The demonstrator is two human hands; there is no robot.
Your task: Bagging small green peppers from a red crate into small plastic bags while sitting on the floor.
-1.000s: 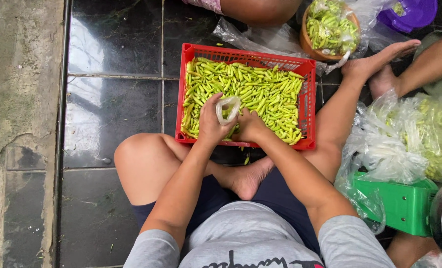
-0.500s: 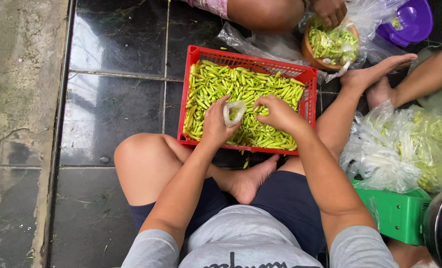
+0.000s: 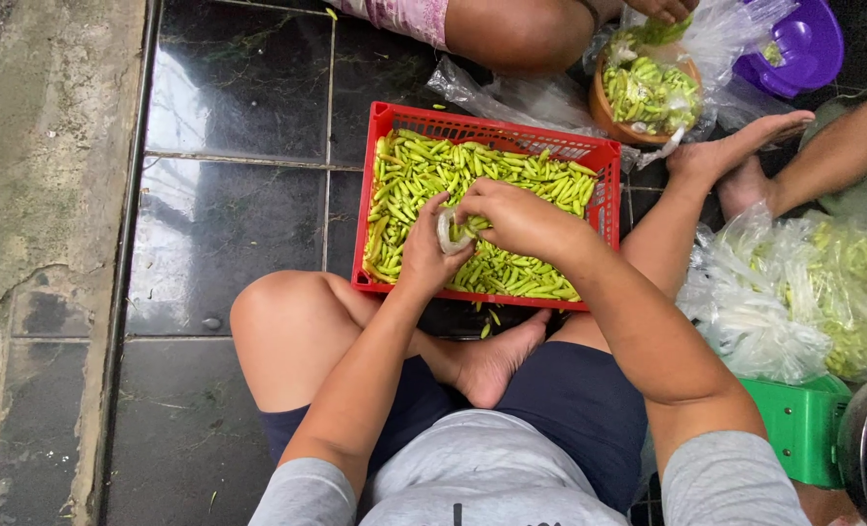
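Two hands over a red crate (image 3: 385,195) of green chillies (image 3: 424,175) on the floor. Left hand (image 3: 424,255) is curled round a small clear bag (image 3: 450,232); right hand (image 3: 516,219) pinches at its mouth, contents unclear. Bag looks light, limp, slippery: best held at the rim. Chillies look light, firm, easily bruised

Dark tiled floor (image 3: 229,224) bears red crate (image 3: 604,190), chilli bags (image 3: 793,292)

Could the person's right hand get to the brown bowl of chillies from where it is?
Probably yes. The right hand is over the red crate, and the brown bowl sits just past the crate's far right corner, with only clear plastic beside it. It would need a forward stretch.
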